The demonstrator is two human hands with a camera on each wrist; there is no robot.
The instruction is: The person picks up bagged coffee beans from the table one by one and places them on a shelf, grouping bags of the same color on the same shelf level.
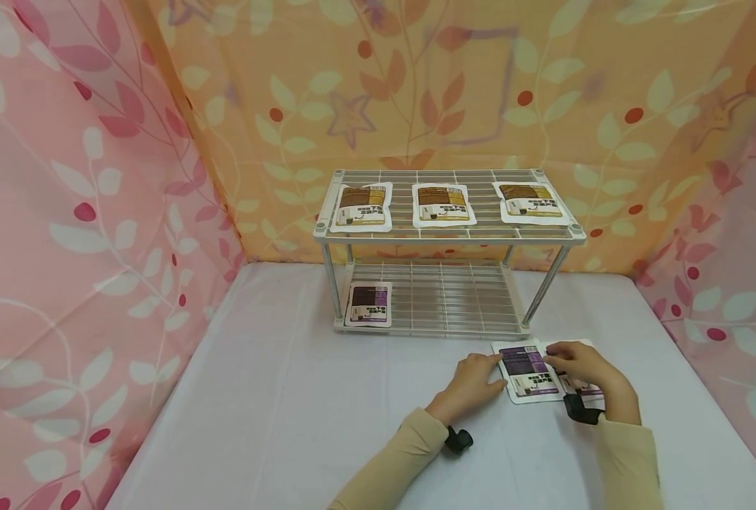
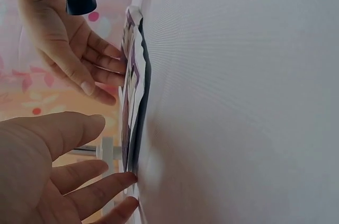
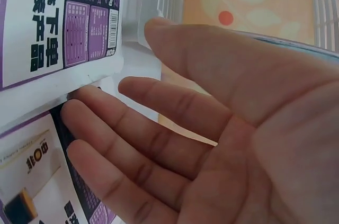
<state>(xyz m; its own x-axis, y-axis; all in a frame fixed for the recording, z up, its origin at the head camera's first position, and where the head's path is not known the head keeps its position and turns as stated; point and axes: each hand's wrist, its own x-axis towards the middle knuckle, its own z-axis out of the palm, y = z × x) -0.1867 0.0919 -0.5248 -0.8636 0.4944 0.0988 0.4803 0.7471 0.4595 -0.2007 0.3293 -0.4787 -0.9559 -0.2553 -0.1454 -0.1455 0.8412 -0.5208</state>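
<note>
Two flat white pouches with purple-and-black labels lie side by side on the white table. My left hand (image 1: 470, 386) is at the outer edge of the left pouch (image 1: 527, 370), fingertips against it and thumb apart in the left wrist view. Over the right pouch (image 3: 32, 166) is my right hand (image 1: 584, 365), its fingers extended and loosely bent, the tips at the seam between the two pouches. Part of that right pouch is hidden by the hand in the head view. Neither hand grips a pouch.
Behind the pouches stands a two-tier white wire rack (image 1: 448, 239). Three brown-labelled pouches, including the middle one (image 1: 443, 205), lie on its top tier. A purple-labelled pouch (image 1: 368, 304) lies at the lower tier's left end. Patterned cloth walls (image 1: 378, 85) surround the table.
</note>
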